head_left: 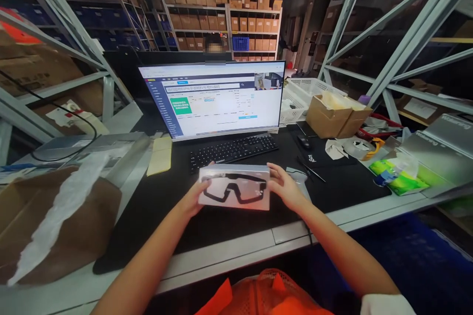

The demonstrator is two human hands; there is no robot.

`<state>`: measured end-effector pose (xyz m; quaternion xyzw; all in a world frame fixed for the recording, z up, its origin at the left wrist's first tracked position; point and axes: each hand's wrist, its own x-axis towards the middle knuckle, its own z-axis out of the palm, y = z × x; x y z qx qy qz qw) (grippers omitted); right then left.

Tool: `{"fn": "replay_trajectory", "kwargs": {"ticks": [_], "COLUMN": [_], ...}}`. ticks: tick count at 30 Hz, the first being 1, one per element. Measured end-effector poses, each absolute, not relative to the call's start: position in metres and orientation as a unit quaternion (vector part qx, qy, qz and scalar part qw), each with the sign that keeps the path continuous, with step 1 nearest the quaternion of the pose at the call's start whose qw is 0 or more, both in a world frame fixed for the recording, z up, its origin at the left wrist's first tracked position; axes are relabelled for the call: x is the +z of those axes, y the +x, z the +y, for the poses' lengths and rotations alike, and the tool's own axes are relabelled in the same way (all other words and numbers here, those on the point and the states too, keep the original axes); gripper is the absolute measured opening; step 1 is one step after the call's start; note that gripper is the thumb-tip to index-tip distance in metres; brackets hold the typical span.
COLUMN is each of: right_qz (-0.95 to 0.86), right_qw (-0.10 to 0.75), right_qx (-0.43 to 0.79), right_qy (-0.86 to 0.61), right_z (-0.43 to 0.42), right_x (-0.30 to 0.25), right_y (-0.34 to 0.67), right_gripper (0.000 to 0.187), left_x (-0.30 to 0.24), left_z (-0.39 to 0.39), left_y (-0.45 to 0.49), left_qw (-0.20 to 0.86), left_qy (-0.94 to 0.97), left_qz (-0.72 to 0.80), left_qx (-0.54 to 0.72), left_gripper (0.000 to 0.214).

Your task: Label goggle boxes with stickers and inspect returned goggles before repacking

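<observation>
Between my two hands is a white glasses box (234, 188), its broad face towards me and printed with black-framed glasses. My left hand (194, 196) grips its left end, thumb on the printed face and fingers behind. At the right end, my right hand (286, 188) holds the edge, with its fingers partly hidden behind the box. The box is above the black desk mat (155, 221), just in front of the black keyboard (234, 151).
A lit monitor (221, 103) stands behind the keyboard. To the left is an open cardboard box (81, 226) with white wrapping. On the right are a mouse (303, 142), a pen (314, 172), a tape roll (357, 147), a small carton (327, 117) and a green packet (401, 174).
</observation>
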<state>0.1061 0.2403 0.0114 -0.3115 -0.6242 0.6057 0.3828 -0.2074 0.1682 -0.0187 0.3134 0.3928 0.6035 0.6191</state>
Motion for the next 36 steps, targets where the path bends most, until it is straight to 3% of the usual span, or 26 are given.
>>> {"fn": "replay_trajectory", "kwargs": {"ticks": [2, 4, 7, 9, 13, 17, 25, 36], "right_qz": [-0.613, -0.627, -0.701, -0.763, -0.825, -0.801, -0.832, -0.832], "right_qw": [0.383, 0.412, 0.477, 0.479, 0.423, 0.374, 0.296, 0.306], "right_qx": [0.629, 0.6, 0.439, 0.333, 0.268, 0.312, 0.305, 0.279], "right_qy": [-0.288, -0.277, -0.3, -0.278, -0.263, -0.349, -0.357, -0.369], "right_z": [0.242, 0.24, 0.225, 0.211, 0.197, 0.207, 0.225, 0.251], "right_x": [0.019, 0.026, 0.038, 0.046, 0.054, 0.047, 0.03, 0.015], "right_y": [0.103, 0.105, 0.108, 0.104, 0.087, 0.076, 0.081, 0.109], "right_gripper": [0.068, 0.054, 0.025, 0.016, 0.025, 0.007, 0.034, 0.045], "left_x": [-0.025, -0.031, -0.034, -0.033, -0.029, -0.026, -0.019, -0.01], "left_z": [0.166, 0.166, 0.166, 0.165, 0.161, 0.156, 0.153, 0.16], "left_y": [-0.217, -0.227, -0.239, -0.242, -0.235, -0.226, -0.219, -0.237], "left_qw": [0.63, 0.635, 0.64, 0.634, 0.62, 0.593, 0.521, 0.481], "left_qy": [0.227, 0.172, 0.139, 0.144, 0.218, 0.29, 0.324, 0.31], "left_qz": [0.368, 0.345, 0.315, 0.297, 0.286, 0.316, 0.395, 0.449], "left_qx": [0.645, 0.669, 0.687, 0.699, 0.697, 0.682, 0.684, 0.687], "left_gripper": [0.058, 0.044, 0.034, 0.032, 0.059, 0.084, 0.099, 0.101]}}
